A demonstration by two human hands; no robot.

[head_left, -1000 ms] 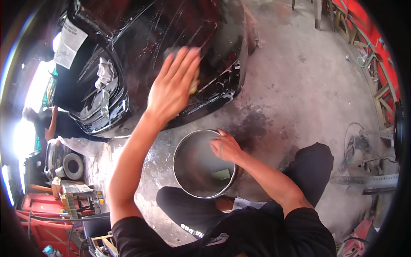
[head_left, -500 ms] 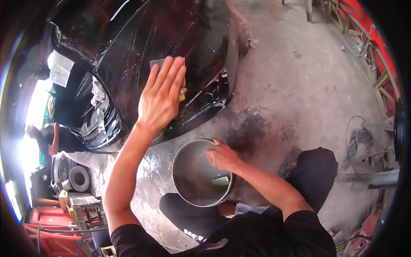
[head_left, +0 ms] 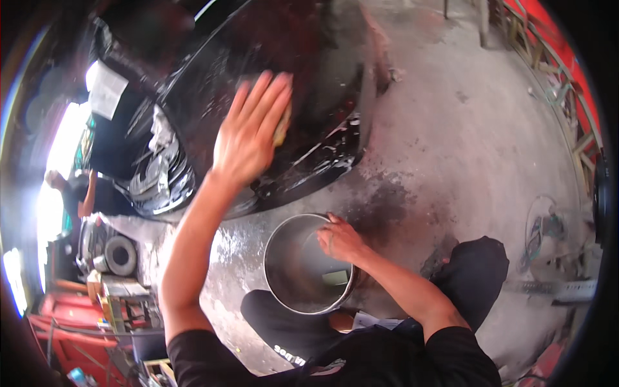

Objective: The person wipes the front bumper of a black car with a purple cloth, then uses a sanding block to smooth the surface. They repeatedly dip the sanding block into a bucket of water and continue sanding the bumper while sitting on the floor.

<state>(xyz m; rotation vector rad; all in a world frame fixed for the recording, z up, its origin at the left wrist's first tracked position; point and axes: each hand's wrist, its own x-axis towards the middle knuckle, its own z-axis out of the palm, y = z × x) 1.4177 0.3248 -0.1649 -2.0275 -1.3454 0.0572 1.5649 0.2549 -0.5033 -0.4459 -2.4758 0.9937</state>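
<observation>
My left hand (head_left: 248, 132) lies nearly flat, fingers side by side, over a yellow sponge (head_left: 282, 131) pressed to a wet, glossy black car body panel (head_left: 316, 71). Most of the sponge is hidden under the palm and fingers. The hand is a little smeared by motion. Below it stands a round metal bucket (head_left: 271, 284) with cloudy water inside. My right hand (head_left: 340, 240) grips its upper right rim, the fingers curled inward over the edge. A pale greenish block (head_left: 334, 278) lies in the water.
Masking paper (head_left: 107, 90) is fixed to the car at upper left, near crumpled covering (head_left: 161, 161). Another person (head_left: 80, 193) is at far left. A tyre (head_left: 120, 255) and red metal parts (head_left: 71, 329) lie at lower left. A cable (head_left: 535, 232) lies on the floor at right.
My left hand and the sponge have shifted slightly up and right in view. The car and surroundings have also shifted right with the view. My right hand stays on the bucket rim.
</observation>
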